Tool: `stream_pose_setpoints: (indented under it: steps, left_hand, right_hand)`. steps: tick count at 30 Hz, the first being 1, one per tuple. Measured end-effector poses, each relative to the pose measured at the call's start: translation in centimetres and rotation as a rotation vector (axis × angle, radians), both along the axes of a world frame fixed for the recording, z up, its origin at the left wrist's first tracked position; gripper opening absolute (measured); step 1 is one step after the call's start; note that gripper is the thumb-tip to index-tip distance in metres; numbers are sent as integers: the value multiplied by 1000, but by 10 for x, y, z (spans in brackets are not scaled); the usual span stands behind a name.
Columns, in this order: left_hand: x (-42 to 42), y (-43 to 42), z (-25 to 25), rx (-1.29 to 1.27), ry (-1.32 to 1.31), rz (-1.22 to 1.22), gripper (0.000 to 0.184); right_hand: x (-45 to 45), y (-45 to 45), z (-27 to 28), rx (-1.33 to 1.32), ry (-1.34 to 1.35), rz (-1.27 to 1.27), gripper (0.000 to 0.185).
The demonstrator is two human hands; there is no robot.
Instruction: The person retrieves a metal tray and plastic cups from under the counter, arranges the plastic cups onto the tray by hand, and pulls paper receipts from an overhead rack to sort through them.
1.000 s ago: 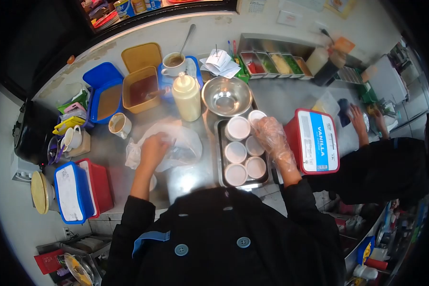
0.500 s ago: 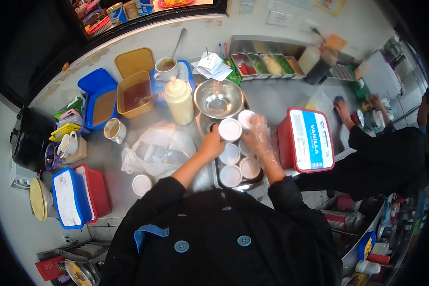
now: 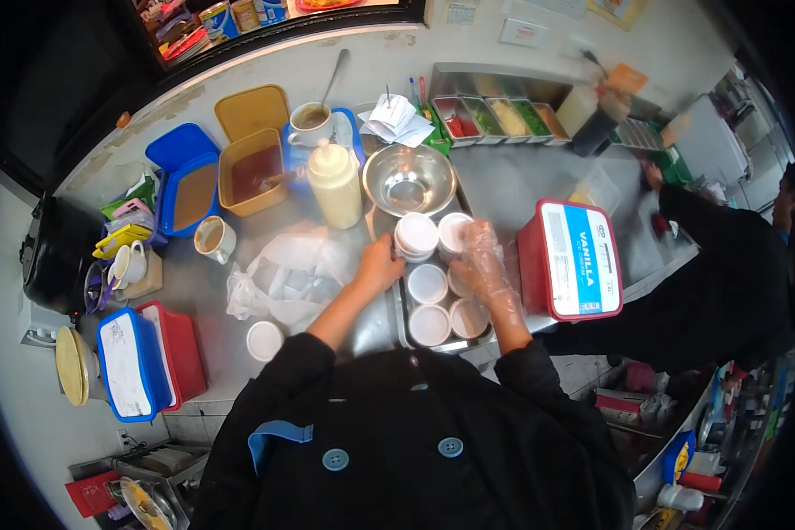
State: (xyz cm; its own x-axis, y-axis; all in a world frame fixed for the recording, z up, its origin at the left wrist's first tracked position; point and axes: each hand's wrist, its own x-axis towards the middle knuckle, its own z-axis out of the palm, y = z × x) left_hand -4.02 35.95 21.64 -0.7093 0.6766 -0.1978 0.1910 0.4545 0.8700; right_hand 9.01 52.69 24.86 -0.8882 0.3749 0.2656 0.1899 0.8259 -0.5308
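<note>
A metal tray [image 3: 404, 329] in front of me holds several round cups with white lids. At its far left corner my left hand [image 3: 379, 267], bare, has its fingers closed round the side of a white-lidded cup [image 3: 417, 231], which sits on top of another cup. My right hand [image 3: 483, 265], in a clear plastic glove, grips the neighbouring white-lidded cup [image 3: 454, 231] from the right; part of that grip is hidden. Nearer me in the tray are a lidded cup [image 3: 427, 283] and another lidded cup [image 3: 430, 325]. Just beyond stands a steel bowl [image 3: 409, 181].
A squeeze bottle [image 3: 334, 187] and a crumpled plastic bag [image 3: 296, 274] lie left of the tray. A lidded cup [image 3: 264, 341] stands apart. To the right is a red ice cream tub [image 3: 539, 265]; beyond it a co-worker [image 3: 707, 274] leans over the counter.
My left hand has lowered its cup onto another, slightly to the left. My right hand and its cup have shifted a little nearer me. The co-worker's arm has moved.
</note>
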Motion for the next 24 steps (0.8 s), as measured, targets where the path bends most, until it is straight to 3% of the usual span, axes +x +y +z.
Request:
stream_pose_setpoints:
  steps: [1, 3, 5, 6, 7, 8, 10, 11, 13, 14, 16, 17, 19, 20, 24]
  left_hand:
    - [1, -7, 6, -2, 5, 6, 40]
    - [9, -35, 53, 136, 272, -77, 31]
    - [-3, -77, 84, 84, 207, -7, 26]
    - [-20, -103, 83, -89, 246, -49, 22]
    - [-36, -128, 78, -263, 281, -93, 19]
    - [-49, -144, 69, -270, 279, -85, 19]
    - [-68, -160, 44, -583, 180, -259, 18]
    - [-69, -159, 37, -585, 182, -249, 18]
    - [-68, -145, 27, -258, 527, -23, 23]
    - [-71, -141, 26, -258, 533, -18, 23]
    - [-77, -131, 25, -125, 644, -34, 30]
    - [-77, -129, 22, -126, 646, -21, 30]
    - [-79, -126, 19, -204, 590, 10, 41]
    - [-80, -125, 18, -201, 598, 35, 45]
    - [-85, -122, 7, -231, 604, 127, 47]
  right_hand:
    - [3, -2, 6, 87, 12, -25, 51]
    - [4, -10, 24, 167, 36, -37, 52]
    - [4, -20, 52, 166, 71, -176, 51]
    - [4, -23, 63, 196, 181, -107, 37]
    - [-5, -31, 58, 189, 184, -99, 37]
    - [-17, -47, 50, 65, 328, 38, 34]
    - [-37, -93, 45, -58, 295, 353, 28]
    - [-48, -121, 47, -51, 127, 524, 26]
    - [-69, -160, 35, 51, -138, 740, 21]
    - [-80, -163, 14, 54, -133, 744, 21]
    - [-106, -161, -25, 152, 388, 672, 18]
    - [-110, -160, -22, 154, 390, 684, 18]
    - [-117, -157, -14, 273, -2, 505, 17]
    - [-122, -155, -14, 293, -57, 492, 15]
    - [-104, -131, -13, 332, 17, 502, 12]
